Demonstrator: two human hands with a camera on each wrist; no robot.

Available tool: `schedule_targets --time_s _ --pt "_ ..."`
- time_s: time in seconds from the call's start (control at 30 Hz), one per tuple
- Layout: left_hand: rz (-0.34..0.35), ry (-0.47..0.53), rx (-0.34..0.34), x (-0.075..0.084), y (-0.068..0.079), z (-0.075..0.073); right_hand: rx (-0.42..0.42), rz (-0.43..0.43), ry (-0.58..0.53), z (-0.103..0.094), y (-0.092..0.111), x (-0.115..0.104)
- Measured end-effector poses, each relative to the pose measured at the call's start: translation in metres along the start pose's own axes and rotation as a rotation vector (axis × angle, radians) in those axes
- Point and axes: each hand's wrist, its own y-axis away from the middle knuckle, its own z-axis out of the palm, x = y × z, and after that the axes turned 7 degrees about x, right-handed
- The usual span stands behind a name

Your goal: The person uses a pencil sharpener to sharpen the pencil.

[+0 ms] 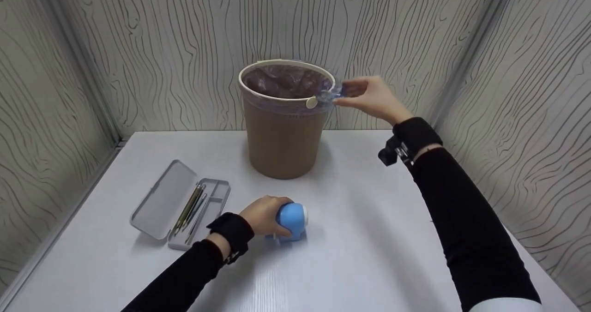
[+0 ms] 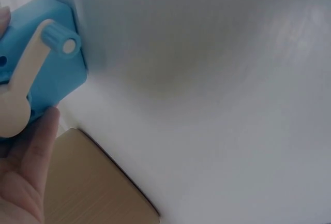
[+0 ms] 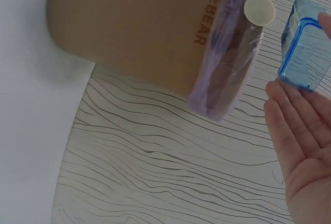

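My left hand (image 1: 263,214) grips a blue crank pencil sharpener (image 1: 291,219) low over the white table. In the left wrist view its pale crank arm (image 2: 31,58) with a blue knob faces the camera, and the fingers lie along the body's edge. Raised at the bin's right rim, my right hand (image 1: 373,95) pinches a see-through blue shavings drawer (image 3: 305,53) between thumb and fingertips. The drawer overlaps the rim in the head view. A brown bin (image 1: 284,139) with a cream rim and a purplish liner (image 3: 209,79) stands beside it.
A grey pencil case (image 1: 220,196) lies open at the left, its lid (image 1: 161,201) folded back. Several pencils (image 1: 190,206) lie inside. Wood-patterned wall panels (image 1: 194,35) enclose the white table (image 1: 355,266) at the back and both sides.
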Motion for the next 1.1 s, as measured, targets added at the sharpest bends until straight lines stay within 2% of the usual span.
schedule_targets --time_s 0.07,0.23,0.37,0.5,0.63,0.83,1.1 --pt "0.004 0.005 0.003 0.0 0.001 -0.001 0.04 -0.001 0.029 0.002 -0.01 -0.01" --pt "0.009 0.015 0.008 0.002 0.003 -0.002 0.13 -0.033 0.202 0.018 -0.028 -0.029" --pt "0.022 0.018 0.014 0.003 0.004 0.0 0.159 -0.056 0.387 0.033 -0.037 -0.039" --pt "0.024 0.021 0.013 0.005 0.002 0.002 0.144 -0.118 0.653 0.045 -0.042 -0.043" --pt "0.014 0.012 0.011 0.007 0.001 0.003 0.148 -0.263 0.857 0.053 -0.044 -0.043" --pt "0.001 0.011 0.006 0.008 0.001 0.001 0.227 -0.555 1.074 0.062 -0.047 -0.043" --pt "0.015 0.007 0.015 0.008 0.001 0.002 0.25 -0.895 1.356 0.068 -0.051 -0.045"
